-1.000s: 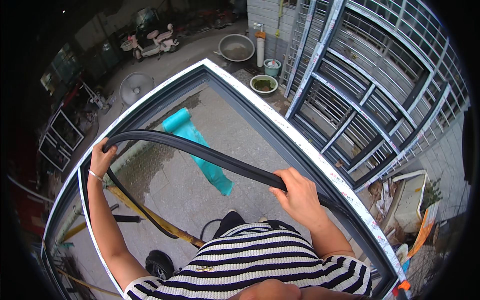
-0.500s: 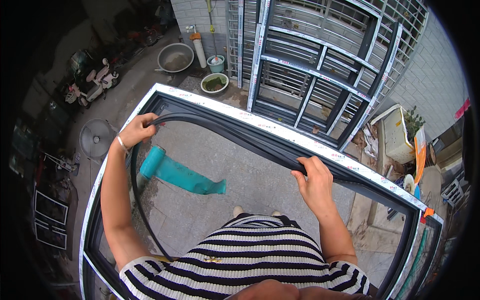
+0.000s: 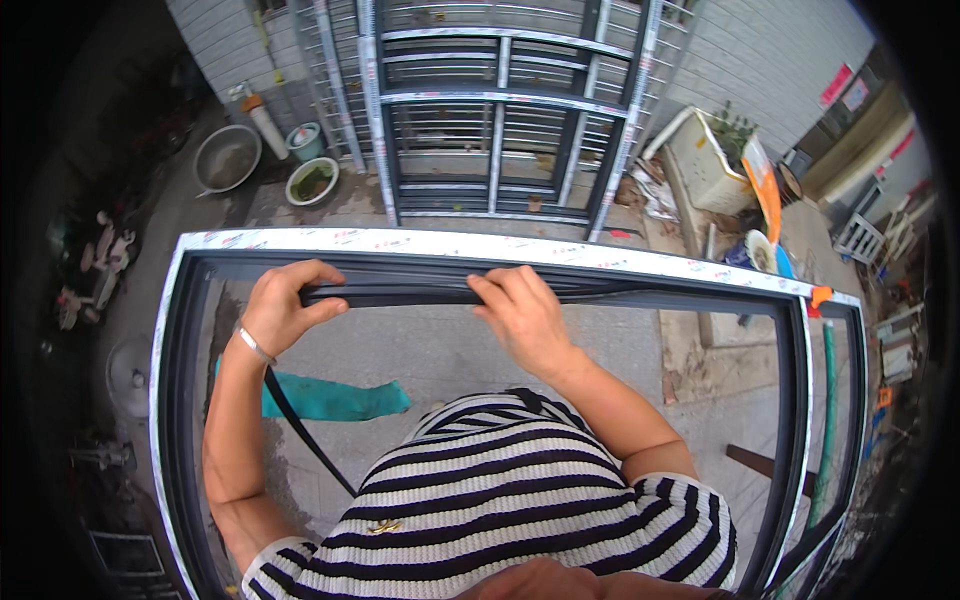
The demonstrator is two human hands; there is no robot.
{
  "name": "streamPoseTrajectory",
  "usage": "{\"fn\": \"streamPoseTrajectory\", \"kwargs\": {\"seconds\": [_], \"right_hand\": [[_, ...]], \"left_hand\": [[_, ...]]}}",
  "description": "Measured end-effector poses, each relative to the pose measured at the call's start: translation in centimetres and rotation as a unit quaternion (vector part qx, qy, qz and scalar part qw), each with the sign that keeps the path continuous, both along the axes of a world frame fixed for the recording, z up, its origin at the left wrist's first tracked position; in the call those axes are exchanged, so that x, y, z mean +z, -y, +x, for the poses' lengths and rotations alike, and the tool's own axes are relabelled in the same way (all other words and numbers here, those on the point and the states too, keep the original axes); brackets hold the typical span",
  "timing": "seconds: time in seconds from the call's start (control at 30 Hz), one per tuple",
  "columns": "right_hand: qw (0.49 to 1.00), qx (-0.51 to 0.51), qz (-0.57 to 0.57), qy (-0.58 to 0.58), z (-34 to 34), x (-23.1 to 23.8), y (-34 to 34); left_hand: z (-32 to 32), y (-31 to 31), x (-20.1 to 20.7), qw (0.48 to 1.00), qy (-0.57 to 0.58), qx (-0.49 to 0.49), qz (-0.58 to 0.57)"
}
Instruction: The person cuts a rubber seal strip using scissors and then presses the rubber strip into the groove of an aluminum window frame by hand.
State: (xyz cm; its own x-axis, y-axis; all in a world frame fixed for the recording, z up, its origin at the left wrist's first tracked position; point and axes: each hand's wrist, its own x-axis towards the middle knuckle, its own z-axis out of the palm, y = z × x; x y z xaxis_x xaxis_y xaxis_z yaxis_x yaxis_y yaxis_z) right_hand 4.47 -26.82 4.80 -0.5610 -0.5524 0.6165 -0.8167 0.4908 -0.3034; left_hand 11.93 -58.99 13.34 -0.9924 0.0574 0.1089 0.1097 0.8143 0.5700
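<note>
A large dark window frame (image 3: pixel 450 243), its outer face covered in white printed film, lies around me at waist height. Along the inner side of its far bar runs a bundle of black rubber sealing strip (image 3: pixel 410 290). My left hand (image 3: pixel 290 308) grips the strip near the far left corner, thumb below and fingers over it. To the right of it, my right hand (image 3: pixel 528 312) pinches the same strip against the bar; its fingertips are partly hidden. A loose tail of the strip (image 3: pixel 305 430) hangs from beside my left wrist down toward my body.
Upright window frames (image 3: pixel 500 150) lean on a barred wall beyond. Below, a teal sheet (image 3: pixel 335 397) lies on the paving. Basins (image 3: pixel 228 158) stand far left, a white planter box (image 3: pixel 700 165) far right. A crossbar (image 3: pixel 805 400) divides the frame on the right.
My right hand has come closer to the left one along the strip. The strip, bowed before, now lies straighter along the far bar. The whole view has turned.
</note>
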Motion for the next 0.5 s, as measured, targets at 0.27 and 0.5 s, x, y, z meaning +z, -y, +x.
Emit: {"fn": "streamPoseTrajectory", "kwargs": {"seconds": [0.27, 0.5], "right_hand": [[0.972, -0.207, -0.023, -0.108, 0.6, -1.7, -10.1], [0.964, -0.207, 0.02, -0.165, -1.1, -2.7, -13.2]], "left_hand": [[0.1, -0.2, -5.2, 0.971, -0.197, -0.012, -0.134], [-0.7, -0.6, -7.5, 0.942, -0.276, -0.029, -0.191]]}}
